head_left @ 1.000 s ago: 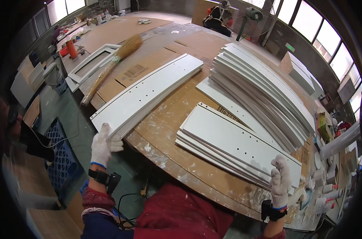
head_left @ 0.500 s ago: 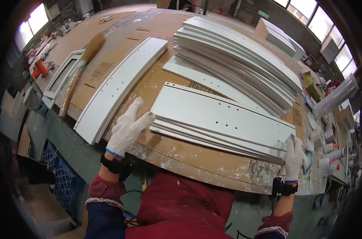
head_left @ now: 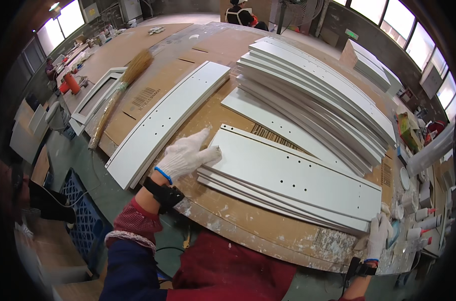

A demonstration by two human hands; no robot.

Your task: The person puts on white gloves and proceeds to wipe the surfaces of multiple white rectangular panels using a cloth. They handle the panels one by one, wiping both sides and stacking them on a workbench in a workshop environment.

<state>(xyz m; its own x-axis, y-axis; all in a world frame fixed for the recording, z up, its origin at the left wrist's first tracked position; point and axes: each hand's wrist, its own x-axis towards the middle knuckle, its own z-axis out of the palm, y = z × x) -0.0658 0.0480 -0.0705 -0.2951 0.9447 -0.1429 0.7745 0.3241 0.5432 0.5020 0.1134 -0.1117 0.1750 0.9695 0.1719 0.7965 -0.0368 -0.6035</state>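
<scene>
My left hand (head_left: 185,156), in a white knit glove, is at the left end of a low stack of white boards. Its thumb lies over the top white board (head_left: 293,173), and the forefinger stretches away from it, so the hand is open. My right hand (head_left: 377,237), gloved too, is at the stack's right end with its fingers close together and bent. What they hold, if anything, I cannot make out. Small dark holes dot the top board, and a groove runs along its far edge. Beneath it the lower white boards (head_left: 268,201) stick out toward me.
Beyond lies a tall stack of white boards (head_left: 318,85), with one board (head_left: 283,128) slanting out from under it. More boards (head_left: 167,123) lie at left, beside a straw broom (head_left: 132,72) and a frame (head_left: 95,95). Bottles (head_left: 426,214) crowd the right side. A person (head_left: 243,15) sits far off.
The view has shifted, so the table sits lower in it. My left thumb has come over the top board's corner. The right hand has slid a little nearer along the board's end.
</scene>
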